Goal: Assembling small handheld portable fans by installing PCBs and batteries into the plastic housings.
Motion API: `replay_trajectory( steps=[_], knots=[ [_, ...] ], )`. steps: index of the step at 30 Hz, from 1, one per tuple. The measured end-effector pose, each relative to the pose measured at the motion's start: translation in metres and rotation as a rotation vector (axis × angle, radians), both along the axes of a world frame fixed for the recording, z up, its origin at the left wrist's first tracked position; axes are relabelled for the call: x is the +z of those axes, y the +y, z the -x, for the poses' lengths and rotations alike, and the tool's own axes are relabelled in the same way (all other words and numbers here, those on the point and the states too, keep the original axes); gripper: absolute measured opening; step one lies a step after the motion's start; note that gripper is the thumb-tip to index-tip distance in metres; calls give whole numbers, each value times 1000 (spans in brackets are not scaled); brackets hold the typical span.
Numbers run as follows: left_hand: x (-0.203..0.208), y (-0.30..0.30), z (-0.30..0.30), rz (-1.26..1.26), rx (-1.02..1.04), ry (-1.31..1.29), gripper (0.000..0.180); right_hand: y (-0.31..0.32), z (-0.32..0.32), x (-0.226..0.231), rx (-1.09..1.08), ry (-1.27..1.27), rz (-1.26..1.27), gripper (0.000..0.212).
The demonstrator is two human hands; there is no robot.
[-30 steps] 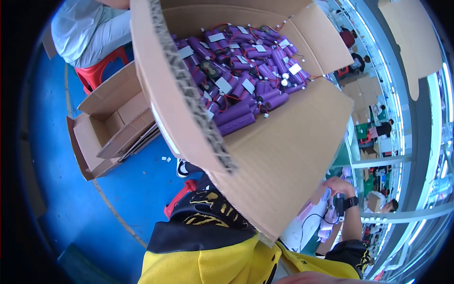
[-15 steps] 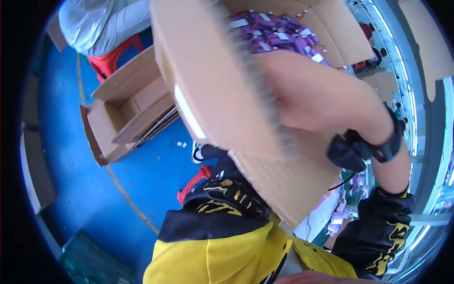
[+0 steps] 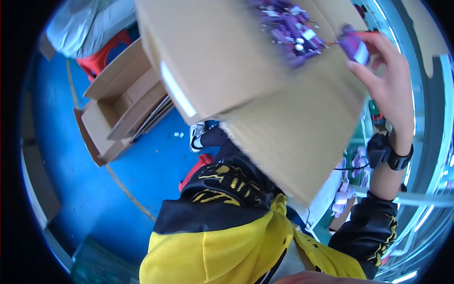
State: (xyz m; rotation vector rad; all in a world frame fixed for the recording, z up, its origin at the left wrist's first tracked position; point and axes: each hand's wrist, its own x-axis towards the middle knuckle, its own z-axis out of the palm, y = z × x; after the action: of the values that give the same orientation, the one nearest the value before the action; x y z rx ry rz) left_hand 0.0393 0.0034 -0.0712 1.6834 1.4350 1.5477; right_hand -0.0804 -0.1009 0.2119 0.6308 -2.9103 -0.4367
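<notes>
Near the upper right, my right hand (image 3: 390, 75) pinches a purple battery pack (image 3: 354, 47) with a white label and a red wire, between thumb and fingers. It is above the raised flap of a large cardboard box (image 3: 208, 57). Inside the box lies a heap of similar purple battery packs (image 3: 293, 33) with white labels and thin wires, partly blurred. The box stands tilted in front of me. My left sleeve (image 3: 231, 184), black with yellow print, runs toward the underside of the box; the left hand is hidden.
An open, flattened-looking cardboard box (image 3: 118, 113) lies on the blue floor (image 3: 142, 175) at left. Beyond it, a person in grey sits on a red stool (image 3: 104, 54). A red stool part (image 3: 196, 168) shows near my leg. Purple packs (image 3: 343, 199) are at lower right.
My right hand has come up out of the box to the right, now with a purple battery pack in it. The box has shifted slightly left and up in the view.
</notes>
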Motion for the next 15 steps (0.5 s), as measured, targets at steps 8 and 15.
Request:
replay_trajectory(
  steps=[8,15],
  knots=[
    [12,5,5,38,-159,190,24,156,-229,-57,-600,54,1642,59],
    [29,-14,19,141,-194,190,22,196,-308,-177,-1069,136,1597,26]
  ],
)
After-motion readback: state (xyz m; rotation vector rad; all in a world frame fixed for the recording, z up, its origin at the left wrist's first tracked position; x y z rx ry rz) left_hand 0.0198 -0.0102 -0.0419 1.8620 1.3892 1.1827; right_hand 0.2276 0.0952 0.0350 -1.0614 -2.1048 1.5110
